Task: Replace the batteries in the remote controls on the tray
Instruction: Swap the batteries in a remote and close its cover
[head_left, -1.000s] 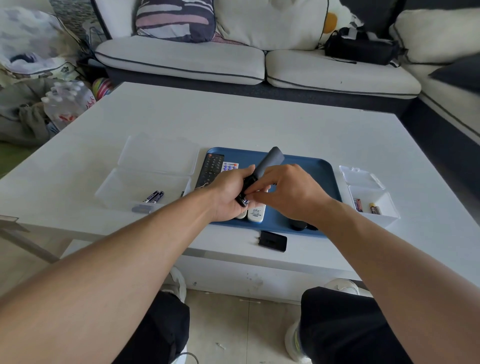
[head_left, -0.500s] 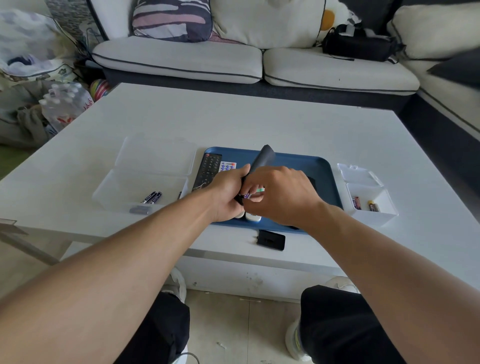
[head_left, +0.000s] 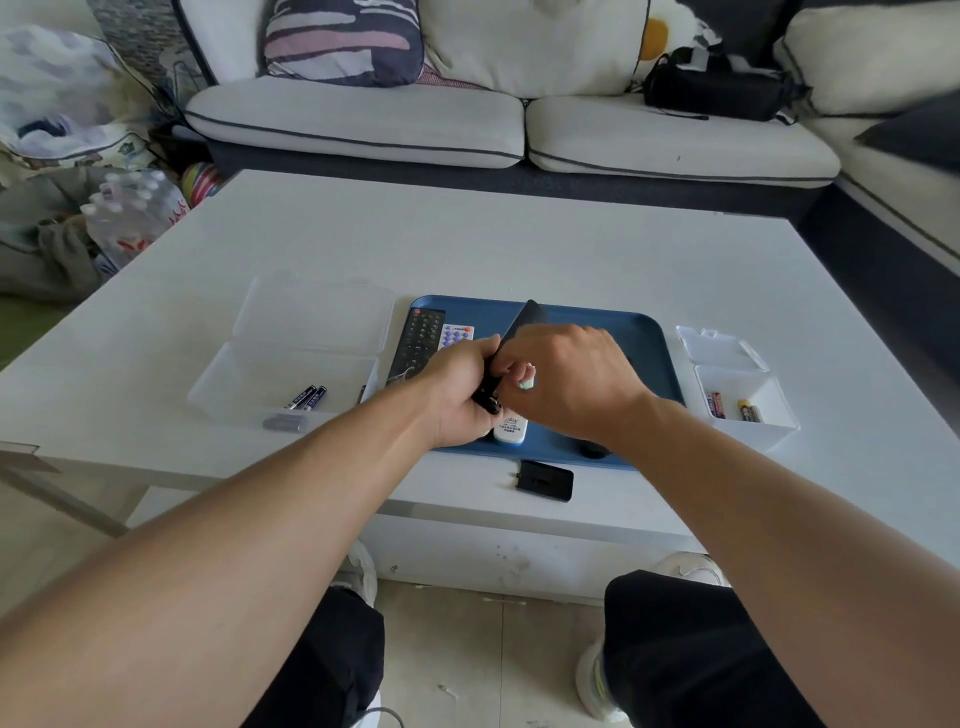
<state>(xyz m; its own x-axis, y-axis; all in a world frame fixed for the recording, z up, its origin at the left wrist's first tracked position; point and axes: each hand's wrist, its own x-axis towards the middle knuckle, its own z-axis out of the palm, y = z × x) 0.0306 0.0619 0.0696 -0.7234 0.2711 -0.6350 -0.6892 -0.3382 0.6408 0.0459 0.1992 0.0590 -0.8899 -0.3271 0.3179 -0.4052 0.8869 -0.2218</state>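
Left hand (head_left: 462, 400) curled round the lower end of a slim black remote (head_left: 522, 327), held tilted above the blue tray (head_left: 644, 332), its upper end pointing away from the person; right hand (head_left: 571, 382) over the remote's near end, fingers bent against it, though whether they pinch anything cannot be told. On the tray below the hands: a white remote (head_left: 510, 430), partly covered; a black keypad remote (head_left: 418, 340) at the left edge; beside it a small remote with blue buttons (head_left: 456, 335). Detached black battery cover (head_left: 545, 480) on the white table (head_left: 519, 244), just in front of the tray. Left of the tray, an open clear box (head_left: 270, 364) containing dark batteries (head_left: 307, 397); right of it, a small white box (head_left: 748, 400) containing further batteries (head_left: 716, 404).
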